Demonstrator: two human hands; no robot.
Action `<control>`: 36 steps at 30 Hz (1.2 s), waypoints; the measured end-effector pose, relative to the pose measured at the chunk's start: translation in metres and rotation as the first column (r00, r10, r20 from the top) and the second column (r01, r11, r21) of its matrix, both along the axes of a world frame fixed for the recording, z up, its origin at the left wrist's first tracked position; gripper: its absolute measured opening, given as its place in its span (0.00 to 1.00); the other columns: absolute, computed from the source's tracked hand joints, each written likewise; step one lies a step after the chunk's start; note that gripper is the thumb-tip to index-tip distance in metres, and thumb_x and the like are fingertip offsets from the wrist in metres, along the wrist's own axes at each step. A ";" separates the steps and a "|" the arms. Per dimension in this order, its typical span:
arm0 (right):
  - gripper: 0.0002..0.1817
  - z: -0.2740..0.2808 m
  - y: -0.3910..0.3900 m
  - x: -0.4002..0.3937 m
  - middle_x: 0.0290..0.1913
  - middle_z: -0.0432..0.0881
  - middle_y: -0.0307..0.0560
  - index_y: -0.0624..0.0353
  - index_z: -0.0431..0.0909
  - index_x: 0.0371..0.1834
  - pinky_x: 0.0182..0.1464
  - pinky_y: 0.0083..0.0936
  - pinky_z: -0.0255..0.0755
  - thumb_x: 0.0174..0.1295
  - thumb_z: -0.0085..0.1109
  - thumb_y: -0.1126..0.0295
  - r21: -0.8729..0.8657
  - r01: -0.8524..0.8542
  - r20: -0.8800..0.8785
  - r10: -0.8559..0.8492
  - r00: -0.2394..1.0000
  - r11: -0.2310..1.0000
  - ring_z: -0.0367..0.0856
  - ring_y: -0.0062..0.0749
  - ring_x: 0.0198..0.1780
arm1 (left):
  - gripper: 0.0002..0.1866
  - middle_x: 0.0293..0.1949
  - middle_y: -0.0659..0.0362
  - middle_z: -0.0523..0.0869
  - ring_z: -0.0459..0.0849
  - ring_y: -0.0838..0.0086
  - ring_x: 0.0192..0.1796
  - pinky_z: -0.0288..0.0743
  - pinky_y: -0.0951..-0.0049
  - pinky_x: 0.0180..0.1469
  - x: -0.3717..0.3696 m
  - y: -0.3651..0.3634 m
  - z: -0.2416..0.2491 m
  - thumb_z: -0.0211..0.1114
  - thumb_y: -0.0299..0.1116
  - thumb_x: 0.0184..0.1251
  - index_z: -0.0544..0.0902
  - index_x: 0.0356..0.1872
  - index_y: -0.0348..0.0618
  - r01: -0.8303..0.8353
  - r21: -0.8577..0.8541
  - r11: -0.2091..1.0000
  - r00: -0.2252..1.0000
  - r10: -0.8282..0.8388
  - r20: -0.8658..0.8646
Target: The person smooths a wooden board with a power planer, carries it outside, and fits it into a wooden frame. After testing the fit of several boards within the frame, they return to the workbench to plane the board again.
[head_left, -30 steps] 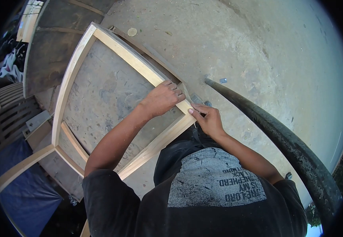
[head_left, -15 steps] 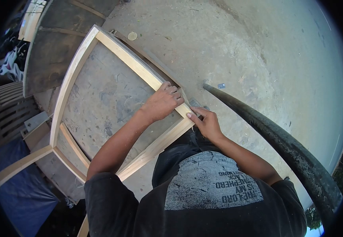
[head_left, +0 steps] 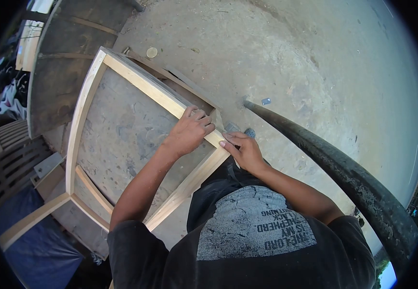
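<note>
A pale wooden frame (head_left: 144, 86) with a curved far-left side stands before me, its near corner close to my waist. My left hand (head_left: 189, 131) is closed over the upper rail near that corner, fingers curled across the wood. At the corner itself, my right hand (head_left: 243, 151) pinches the frame, thumb on the top face and fingers on the outer side. What lies beneath the right fingers is hidden.
A dark metal pole (head_left: 324, 161) slants along my right. Beyond the rail is a wooden box-like piece (head_left: 189, 91). A large panel (head_left: 69, 62), a slatted piece (head_left: 6, 149) and a blue tarp (head_left: 35, 241) are at left. A round disc (head_left: 151, 52) lies on the concrete floor (head_left: 286, 58).
The view has shifted slightly, so frame, hands and floor items appear a little further left. Both hands keep their hold near the same corner.
</note>
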State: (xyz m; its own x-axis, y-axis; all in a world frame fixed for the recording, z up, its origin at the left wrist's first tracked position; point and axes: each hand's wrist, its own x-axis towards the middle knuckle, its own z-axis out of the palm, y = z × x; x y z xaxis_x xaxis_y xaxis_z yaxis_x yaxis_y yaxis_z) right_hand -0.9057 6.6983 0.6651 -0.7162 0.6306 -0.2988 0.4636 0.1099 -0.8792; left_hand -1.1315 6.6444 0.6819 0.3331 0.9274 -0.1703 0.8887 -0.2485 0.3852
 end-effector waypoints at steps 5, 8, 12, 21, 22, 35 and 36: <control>0.16 0.007 0.003 -0.003 0.48 0.86 0.58 0.65 0.86 0.47 0.51 0.32 0.77 0.68 0.62 0.62 0.001 -0.014 0.006 0.014 1.000 1.000 0.86 0.50 0.47 | 0.15 0.42 0.63 0.83 0.77 0.69 0.54 0.63 0.57 0.68 0.000 -0.001 -0.001 0.71 0.32 0.50 0.84 0.41 0.47 0.025 0.011 1.000 0.999 -0.024 -0.040; 0.16 0.009 0.003 -0.003 0.48 0.86 0.58 0.65 0.86 0.47 0.51 0.32 0.78 0.67 0.62 0.63 0.012 -0.025 0.023 0.025 0.999 1.000 0.86 0.50 0.47 | 0.13 0.41 0.63 0.83 0.78 0.69 0.54 0.62 0.57 0.68 0.002 -0.002 0.001 0.70 0.31 0.50 0.84 0.40 0.47 0.007 0.004 1.000 0.999 -0.006 -0.041; 0.16 0.004 0.003 -0.004 0.48 0.86 0.60 0.66 0.86 0.46 0.50 0.33 0.78 0.67 0.63 0.64 0.049 -0.064 -0.018 0.065 0.998 0.997 0.87 0.50 0.47 | 0.11 0.41 0.63 0.83 0.78 0.68 0.53 0.62 0.55 0.69 0.004 -0.006 -0.001 0.68 0.29 0.52 0.85 0.39 0.47 -0.053 0.022 0.998 0.997 0.054 -0.057; 0.15 0.000 0.005 -0.006 0.47 0.87 0.61 0.67 0.85 0.48 0.46 0.31 0.80 0.66 0.64 0.67 -0.086 -0.072 0.052 0.076 0.996 0.994 0.89 0.46 0.43 | 0.08 0.37 0.65 0.82 0.79 0.71 0.53 0.54 0.49 0.75 0.014 -0.021 0.003 0.63 0.29 0.57 0.84 0.38 0.52 -0.077 0.111 0.991 0.995 0.083 -0.052; 0.15 0.005 0.005 -0.009 0.46 0.87 0.60 0.67 0.85 0.49 0.43 0.31 0.80 0.66 0.64 0.67 -0.155 -0.034 0.099 0.050 0.994 0.987 0.89 0.45 0.40 | 0.08 0.38 0.65 0.83 0.79 0.71 0.54 0.54 0.49 0.75 0.014 -0.023 0.006 0.63 0.29 0.57 0.84 0.38 0.51 -0.073 0.104 0.992 0.997 0.076 -0.028; 0.40 0.022 0.013 -0.065 0.50 0.84 0.59 0.69 0.72 0.65 0.47 0.34 0.78 0.56 0.73 0.52 0.275 -0.398 0.244 0.336 0.910 0.875 0.84 0.42 0.44 | 0.16 0.49 0.57 0.83 0.76 0.63 0.58 0.61 0.55 0.66 0.063 -0.134 0.019 0.66 0.45 0.66 0.84 0.46 0.45 -0.772 0.021 0.636 0.608 0.727 0.320; 0.44 0.024 0.009 -0.073 0.50 0.83 0.59 0.70 0.69 0.68 0.49 0.36 0.78 0.55 0.73 0.50 0.342 -0.420 0.271 0.340 0.900 0.840 0.84 0.45 0.46 | 0.18 0.50 0.56 0.82 0.76 0.63 0.58 0.61 0.55 0.66 0.073 -0.146 0.017 0.66 0.48 0.66 0.84 0.46 0.44 -0.804 -0.011 0.594 0.562 0.766 0.312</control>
State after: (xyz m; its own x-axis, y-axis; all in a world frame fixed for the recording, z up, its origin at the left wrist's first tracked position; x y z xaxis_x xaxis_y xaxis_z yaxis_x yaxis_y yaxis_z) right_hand -0.9786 6.7071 0.6888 -0.8767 0.4125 -0.2475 0.4694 0.6209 -0.6278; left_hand -1.0586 6.4988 0.6986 -0.5259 0.8478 -0.0682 0.6243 0.4392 0.6461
